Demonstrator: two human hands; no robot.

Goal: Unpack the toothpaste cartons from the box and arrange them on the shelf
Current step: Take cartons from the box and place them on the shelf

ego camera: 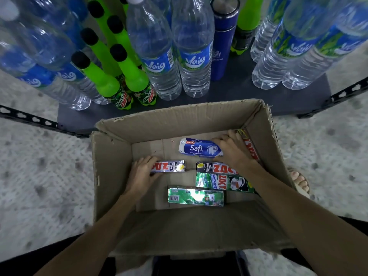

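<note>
Six toothpaste cartons (200,149) lie in one cardboard box (111,162); one blue flask (223,46) stands behind.

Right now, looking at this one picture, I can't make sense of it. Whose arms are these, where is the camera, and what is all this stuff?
No machine here: a person wears a camera on the head, looking down at their own bare arms. Both reach into an open brown cardboard box on a speckled floor. The left hand grips a silver and red Zact toothpaste carton. The right hand rests on a blue and white Safi carton; whether it grips it is unclear. More cartons lie loose on the box bottom, among them a green whitening carton and a shiny green carton. Beyond the box a dark low shelf carries clear water bottles, green soda bottles and a blue metal flask.
</note>
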